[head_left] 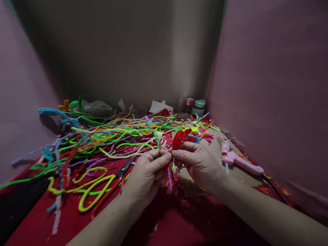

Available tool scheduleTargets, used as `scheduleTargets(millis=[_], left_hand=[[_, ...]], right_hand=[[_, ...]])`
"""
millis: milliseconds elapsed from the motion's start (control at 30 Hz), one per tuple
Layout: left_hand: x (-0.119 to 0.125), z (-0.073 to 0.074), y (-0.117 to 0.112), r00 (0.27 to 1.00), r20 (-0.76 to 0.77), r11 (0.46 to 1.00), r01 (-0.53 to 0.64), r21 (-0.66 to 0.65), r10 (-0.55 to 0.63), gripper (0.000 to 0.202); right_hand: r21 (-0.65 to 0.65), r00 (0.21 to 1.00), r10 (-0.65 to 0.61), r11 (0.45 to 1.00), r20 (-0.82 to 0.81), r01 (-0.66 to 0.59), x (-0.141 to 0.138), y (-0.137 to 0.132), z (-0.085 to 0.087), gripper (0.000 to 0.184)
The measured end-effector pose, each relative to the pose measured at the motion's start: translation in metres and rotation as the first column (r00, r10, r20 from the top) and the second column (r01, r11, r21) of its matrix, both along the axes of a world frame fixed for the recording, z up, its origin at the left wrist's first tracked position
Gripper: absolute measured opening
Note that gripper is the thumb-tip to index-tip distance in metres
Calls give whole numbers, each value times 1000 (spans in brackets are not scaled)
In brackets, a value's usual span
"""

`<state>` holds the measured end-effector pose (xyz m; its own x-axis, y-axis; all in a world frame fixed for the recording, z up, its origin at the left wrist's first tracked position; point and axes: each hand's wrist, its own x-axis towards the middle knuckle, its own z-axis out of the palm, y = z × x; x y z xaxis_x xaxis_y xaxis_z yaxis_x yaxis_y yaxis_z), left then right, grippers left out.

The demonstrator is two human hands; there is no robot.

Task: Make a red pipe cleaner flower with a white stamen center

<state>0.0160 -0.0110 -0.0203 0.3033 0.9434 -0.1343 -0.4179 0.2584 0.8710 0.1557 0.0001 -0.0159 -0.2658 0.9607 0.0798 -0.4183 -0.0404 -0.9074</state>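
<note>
Both hands meet over the middle of a red cloth (pixel 194 218). My right hand (pixel 196 160) pinches a red looped pipe cleaner (pixel 179 138) between thumb and fingers, its fuzzy loops sticking up. Close against it, my left hand (pixel 155 164) is closed, thumb pressed on the fingers at the base of the red piece. What the left fingertips grip is mostly hidden. Scissors (pixel 121 174) with yellow and red handles lie just left of my left hand. A purple pipe cleaner end (pixel 170 179) shows below the fingers.
Many coloured pipe cleaners (pixel 102 143) are heaped at the left and back. A pink glue gun (pixel 238 160) rests on cardboard (pixel 212 143) at the right, its cord trailing off. Against the back wall stand a lidded jar (pixel 198 107), white paper (pixel 157 107) and a clear plastic bag (pixel 97 107).
</note>
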Motion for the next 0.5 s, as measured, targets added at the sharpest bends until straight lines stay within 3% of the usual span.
scheduleTargets(millis=[233, 367, 500], left_hand=[[3, 3, -1, 999, -34, 1000, -6, 24, 6, 15], [6, 6, -2, 994, -42, 989, -97, 108, 102, 20], [6, 5, -1, 970, -151, 963, -153, 224, 189, 18]], right_hand=[[-13, 998, 18, 1000, -60, -19, 1, 3, -3, 8], [-28, 997, -60, 998, -52, 58, 5, 7, -3, 11], [22, 996, -85, 996, -41, 86, 10, 9, -3, 10]])
